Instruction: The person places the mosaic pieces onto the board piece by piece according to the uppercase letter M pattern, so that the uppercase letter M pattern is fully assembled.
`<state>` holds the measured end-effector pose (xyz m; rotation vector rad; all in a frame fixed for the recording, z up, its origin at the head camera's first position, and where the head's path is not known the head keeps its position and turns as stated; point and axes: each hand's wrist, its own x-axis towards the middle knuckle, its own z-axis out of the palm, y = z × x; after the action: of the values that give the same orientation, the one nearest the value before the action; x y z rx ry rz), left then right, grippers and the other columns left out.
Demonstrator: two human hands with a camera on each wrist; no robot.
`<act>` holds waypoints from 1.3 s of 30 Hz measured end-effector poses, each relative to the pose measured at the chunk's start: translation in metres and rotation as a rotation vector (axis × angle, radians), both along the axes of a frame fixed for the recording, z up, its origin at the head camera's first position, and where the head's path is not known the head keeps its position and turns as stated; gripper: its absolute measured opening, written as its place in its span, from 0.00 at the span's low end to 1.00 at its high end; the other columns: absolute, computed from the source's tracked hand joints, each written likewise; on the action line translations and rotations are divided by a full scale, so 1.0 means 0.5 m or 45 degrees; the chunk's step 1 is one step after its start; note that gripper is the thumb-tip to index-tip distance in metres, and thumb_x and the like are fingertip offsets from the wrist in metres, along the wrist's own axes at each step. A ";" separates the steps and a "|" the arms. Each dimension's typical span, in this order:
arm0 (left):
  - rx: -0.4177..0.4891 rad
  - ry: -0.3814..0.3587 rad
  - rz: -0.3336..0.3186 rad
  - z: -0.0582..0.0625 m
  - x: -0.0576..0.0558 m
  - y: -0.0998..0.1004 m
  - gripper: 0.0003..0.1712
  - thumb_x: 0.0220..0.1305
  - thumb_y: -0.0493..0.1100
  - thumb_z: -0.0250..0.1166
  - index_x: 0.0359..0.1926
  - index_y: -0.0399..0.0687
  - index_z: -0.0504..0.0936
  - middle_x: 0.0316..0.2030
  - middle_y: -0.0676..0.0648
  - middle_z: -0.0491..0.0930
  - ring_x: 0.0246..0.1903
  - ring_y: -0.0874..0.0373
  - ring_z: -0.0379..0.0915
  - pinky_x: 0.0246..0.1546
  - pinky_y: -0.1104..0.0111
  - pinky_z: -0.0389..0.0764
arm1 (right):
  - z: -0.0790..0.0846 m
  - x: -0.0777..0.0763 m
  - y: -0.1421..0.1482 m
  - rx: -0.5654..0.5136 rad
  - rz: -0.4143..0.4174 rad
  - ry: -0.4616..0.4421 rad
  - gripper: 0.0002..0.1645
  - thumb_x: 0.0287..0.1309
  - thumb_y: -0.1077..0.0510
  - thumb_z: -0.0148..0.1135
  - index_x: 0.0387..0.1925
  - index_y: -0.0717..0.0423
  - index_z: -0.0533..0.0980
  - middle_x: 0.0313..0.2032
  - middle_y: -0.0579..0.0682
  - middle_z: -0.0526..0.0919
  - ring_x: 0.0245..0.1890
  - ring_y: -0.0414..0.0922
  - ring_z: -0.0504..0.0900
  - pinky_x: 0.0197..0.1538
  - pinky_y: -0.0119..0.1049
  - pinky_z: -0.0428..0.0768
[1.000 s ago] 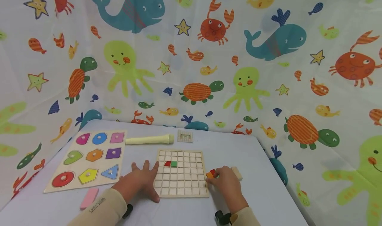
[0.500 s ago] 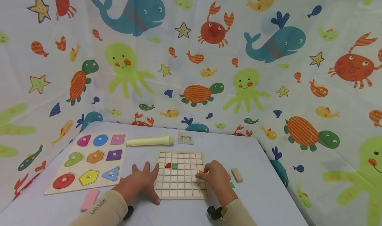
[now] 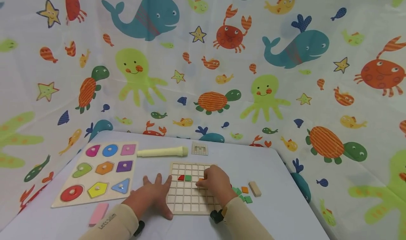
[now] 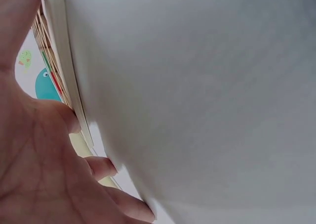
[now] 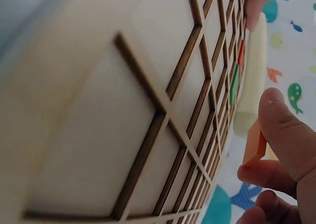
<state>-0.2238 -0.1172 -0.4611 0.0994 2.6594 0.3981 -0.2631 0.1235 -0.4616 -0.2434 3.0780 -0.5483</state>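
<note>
A wooden grid board (image 3: 182, 206) lies mid-table, with a red tile (image 3: 181, 177) and a green tile (image 3: 188, 178) side by side in its upper left squares. My right hand (image 3: 217, 182) is over the board's right half, pinching an orange tile (image 5: 255, 144) between thumb and finger; the right wrist view shows the tile tilted, above the squares. My left hand (image 3: 153, 195) rests with spread, straight fingers at the board's left edge. In the left wrist view its fingertips (image 4: 101, 167) touch the board's side.
Loose green tiles (image 3: 248, 199), an orange tile (image 3: 245, 190) and a wooden block (image 3: 254, 189) lie right of the board. A knob puzzle (image 3: 95, 173) and pink block (image 3: 98, 214) are at left. Behind are a pale yellow tube (image 3: 161, 152) and a small patterned square (image 3: 200, 148).
My right hand has moved left from the loose tiles onto the board, carrying the orange tile. More of the loose tiles are now visible. My left hand stays at the board's edge.
</note>
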 end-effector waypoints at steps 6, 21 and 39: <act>-0.011 0.014 -0.002 -0.001 0.002 0.000 0.84 0.29 0.73 0.88 0.85 0.57 0.55 0.84 0.30 0.46 0.76 0.10 0.34 0.54 0.08 0.50 | -0.005 -0.028 -0.024 0.039 0.030 -0.026 0.25 0.50 0.39 0.85 0.18 0.46 0.78 0.24 0.43 0.76 0.28 0.42 0.71 0.28 0.36 0.70; 0.013 0.006 0.013 0.002 0.011 0.000 0.82 0.30 0.71 0.89 0.85 0.57 0.56 0.84 0.32 0.47 0.77 0.12 0.33 0.56 0.09 0.49 | -0.024 -0.059 -0.049 0.029 0.080 -0.048 0.28 0.47 0.40 0.86 0.15 0.47 0.76 0.18 0.41 0.72 0.20 0.40 0.67 0.24 0.36 0.66; 0.017 -0.004 0.028 0.010 0.012 0.001 0.82 0.29 0.70 0.89 0.85 0.57 0.56 0.84 0.31 0.46 0.78 0.12 0.32 0.56 0.09 0.49 | -0.012 -0.071 -0.061 0.155 0.135 -0.072 0.25 0.55 0.46 0.82 0.17 0.49 0.75 0.18 0.43 0.72 0.20 0.41 0.67 0.26 0.36 0.66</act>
<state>-0.2177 -0.1166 -0.4563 0.0734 2.6572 0.4233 -0.2987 0.0930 -0.4677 -0.3793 3.0077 -0.3564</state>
